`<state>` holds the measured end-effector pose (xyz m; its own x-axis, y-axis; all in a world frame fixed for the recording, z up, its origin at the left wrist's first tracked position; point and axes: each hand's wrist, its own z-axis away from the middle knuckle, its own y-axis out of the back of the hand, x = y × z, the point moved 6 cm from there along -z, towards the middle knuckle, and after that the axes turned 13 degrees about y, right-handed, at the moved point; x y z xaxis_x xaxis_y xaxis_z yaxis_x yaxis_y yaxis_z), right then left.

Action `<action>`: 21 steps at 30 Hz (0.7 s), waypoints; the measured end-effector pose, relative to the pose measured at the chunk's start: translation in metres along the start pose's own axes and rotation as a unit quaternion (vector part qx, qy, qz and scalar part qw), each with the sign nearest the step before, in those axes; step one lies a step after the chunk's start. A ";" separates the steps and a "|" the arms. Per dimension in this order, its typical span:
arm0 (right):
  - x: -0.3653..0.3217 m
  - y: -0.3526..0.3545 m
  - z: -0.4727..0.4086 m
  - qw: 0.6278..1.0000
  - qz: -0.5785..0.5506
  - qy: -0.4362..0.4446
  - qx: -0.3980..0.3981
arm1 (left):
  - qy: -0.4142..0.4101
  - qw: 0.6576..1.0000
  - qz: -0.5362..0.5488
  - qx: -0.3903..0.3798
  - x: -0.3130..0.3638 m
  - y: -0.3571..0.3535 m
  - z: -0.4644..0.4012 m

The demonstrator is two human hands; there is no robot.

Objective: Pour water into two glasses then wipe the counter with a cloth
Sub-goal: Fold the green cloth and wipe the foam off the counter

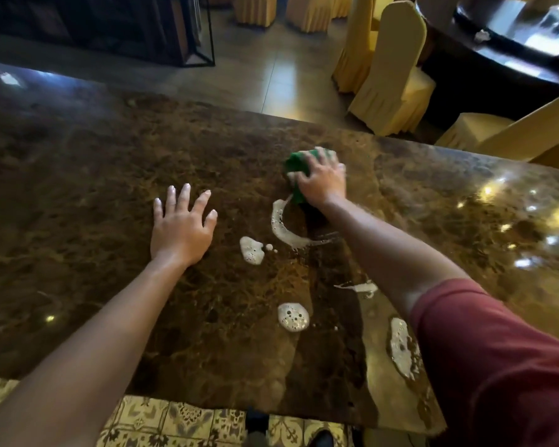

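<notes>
A dark brown marble counter [94, 188] fills the view. My right hand [323, 180] presses a green cloth [296, 162] flat against it near the far edge; the hand covers most of the cloth. My left hand [181, 225] lies flat on the counter with its fingers spread, holding nothing, to the left of the cloth. White soapy foam lies on the marble: a curved streak [283, 225] just below the cloth, a blob [251, 250] beside it and another blob [293, 317] nearer to me. No glasses are in view.
A long foam patch [402, 348] lies by my right elbow near the counter's right side. Beyond the far edge stand chairs in yellow covers [397, 75] and a dark round table [513, 53]. Patterned floor tiles [181, 421] show below the near edge.
</notes>
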<state>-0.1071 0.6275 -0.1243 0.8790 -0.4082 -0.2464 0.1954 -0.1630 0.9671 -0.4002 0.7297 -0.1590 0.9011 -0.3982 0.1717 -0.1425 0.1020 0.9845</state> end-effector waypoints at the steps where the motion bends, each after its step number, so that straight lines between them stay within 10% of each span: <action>1: -0.028 -0.009 0.012 0.998 0.000 0.059 -0.021 | 0.000 1.000 0.009 -0.004 0.000 0.001 0.004; 11: -0.110 -0.027 0.244 0.957 -0.066 0.280 -0.040 | 0.011 0.999 0.018 -0.038 0.000 0.008 0.006; 21: 0.011 0.064 0.280 0.977 -0.126 0.027 0.170 | 0.020 0.998 0.040 -0.038 0.009 0.019 0.022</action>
<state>-0.2068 0.3608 -0.0831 0.8450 -0.2700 -0.4616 0.2613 -0.5448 0.7968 -0.4041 0.7081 -0.1381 0.9038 -0.3502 0.2462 -0.1844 0.2006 0.9622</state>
